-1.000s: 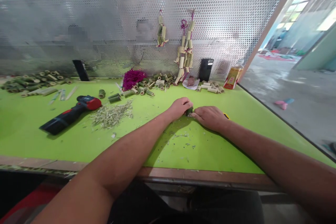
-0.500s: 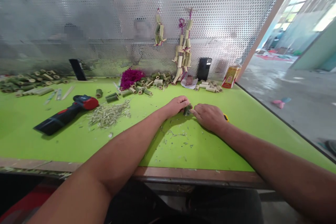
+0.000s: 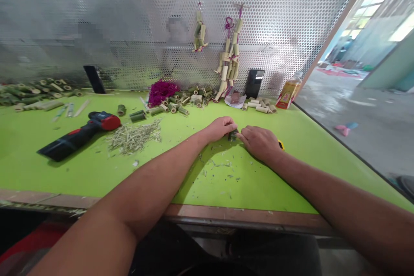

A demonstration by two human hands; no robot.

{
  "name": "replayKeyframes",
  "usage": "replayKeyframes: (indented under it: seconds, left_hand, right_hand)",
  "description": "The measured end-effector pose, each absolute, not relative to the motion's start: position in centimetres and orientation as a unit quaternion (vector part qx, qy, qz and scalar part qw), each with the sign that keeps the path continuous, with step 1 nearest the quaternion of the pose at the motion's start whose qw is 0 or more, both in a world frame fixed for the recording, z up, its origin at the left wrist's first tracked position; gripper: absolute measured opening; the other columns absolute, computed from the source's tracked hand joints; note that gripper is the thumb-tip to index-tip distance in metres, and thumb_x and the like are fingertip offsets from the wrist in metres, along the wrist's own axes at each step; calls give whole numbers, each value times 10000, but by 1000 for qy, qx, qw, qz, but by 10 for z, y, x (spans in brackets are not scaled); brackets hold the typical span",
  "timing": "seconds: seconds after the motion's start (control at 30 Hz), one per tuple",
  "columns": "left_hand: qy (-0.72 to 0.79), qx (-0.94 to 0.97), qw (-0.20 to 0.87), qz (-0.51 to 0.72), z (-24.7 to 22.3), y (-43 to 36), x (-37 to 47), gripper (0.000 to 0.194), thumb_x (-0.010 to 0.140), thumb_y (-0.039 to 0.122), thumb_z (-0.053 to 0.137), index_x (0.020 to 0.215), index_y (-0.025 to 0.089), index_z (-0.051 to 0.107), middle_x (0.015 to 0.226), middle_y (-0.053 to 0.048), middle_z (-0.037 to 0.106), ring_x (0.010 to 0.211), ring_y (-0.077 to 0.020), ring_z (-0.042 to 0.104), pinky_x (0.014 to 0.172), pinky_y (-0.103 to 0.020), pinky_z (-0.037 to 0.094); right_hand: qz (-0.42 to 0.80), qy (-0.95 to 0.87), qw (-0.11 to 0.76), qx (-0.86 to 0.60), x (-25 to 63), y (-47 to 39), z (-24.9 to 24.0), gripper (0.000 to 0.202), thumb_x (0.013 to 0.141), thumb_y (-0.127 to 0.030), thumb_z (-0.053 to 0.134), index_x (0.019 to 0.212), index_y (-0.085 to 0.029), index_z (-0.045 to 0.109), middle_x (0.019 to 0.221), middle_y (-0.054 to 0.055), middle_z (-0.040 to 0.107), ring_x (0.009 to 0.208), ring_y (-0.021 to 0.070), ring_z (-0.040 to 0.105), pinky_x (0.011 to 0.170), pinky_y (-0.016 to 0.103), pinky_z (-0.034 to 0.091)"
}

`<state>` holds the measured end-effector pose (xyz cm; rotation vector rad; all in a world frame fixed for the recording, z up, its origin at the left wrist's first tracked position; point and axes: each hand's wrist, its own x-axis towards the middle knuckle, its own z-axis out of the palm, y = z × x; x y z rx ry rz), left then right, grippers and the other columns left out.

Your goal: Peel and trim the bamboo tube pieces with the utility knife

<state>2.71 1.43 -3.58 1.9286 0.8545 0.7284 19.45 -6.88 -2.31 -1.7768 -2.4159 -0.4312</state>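
Observation:
Near the middle of the green table, my left hand is closed, its thumb and fingers pinching a short dark green bamboo piece. My right hand is curled just to the right, with its thumb against or very near that piece. From behind the right hand pokes the yellow-and-black end of a tool; the palm hides the rest, so its kind does not show. Small green shavings are scattered on the tabletop in front of both hands.
On the left lie a cordless power tool and a heap of thin bamboo slivers. Cut bamboo tubes, purple string, a phone and a bottle line the back. Bamboo figures hang on the perforated metal panel.
The camera view has shifted slightly. Both hands stay together at the bamboo piece, the left thumb now lying lower over its top, covering more of it.

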Motion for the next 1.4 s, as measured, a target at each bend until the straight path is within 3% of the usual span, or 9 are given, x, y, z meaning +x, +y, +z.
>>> replayKeyframes:
  seconds: [0.33,0.57,0.73,0.9,1.4]
  left_hand:
    - [306,775,468,295,-33,11,27,251,794,392,573,762,145,537,640,28,524,573,-76,438,546,-206,351]
    - [345,685,560,315,-40,20,31,161,848,292,522,811,137,500,811,-57,670,643,-88,570,619,-224,442]
    - [306,705,563,305,-39,18,29,184,835,308,547,803,130,518,816,-45,660,614,-67,528,595,-202,413]
    - [297,735,535,292,-35,12,27,216,832,351,545,777,146,508,687,13,577,545,-53,429,549,-192,353]
    - [286,741,530,297,-36,13,28,213,815,351,564,787,142,532,666,16,567,557,-63,457,562,-201,375]
  right_hand:
    - [-94,-820,11,-565,193,-69,-23,522,973,-498,212,912,-200,637,867,70,677,803,181,600,692,290,364]
    - [-86,-847,13,-524,192,-73,-23,527,968,-515,217,879,-210,637,843,55,673,787,183,592,682,288,351]
    - [-123,-802,60,-582,195,-72,-26,491,983,-466,211,908,-199,617,868,63,664,804,184,582,649,287,322]
    - [-131,-790,67,-596,196,-69,-26,469,979,-465,233,904,-200,613,858,60,657,775,181,572,626,297,312]
    - [-68,-816,15,-574,196,-68,-23,555,965,-522,183,893,-216,642,868,59,680,761,178,591,661,291,343]
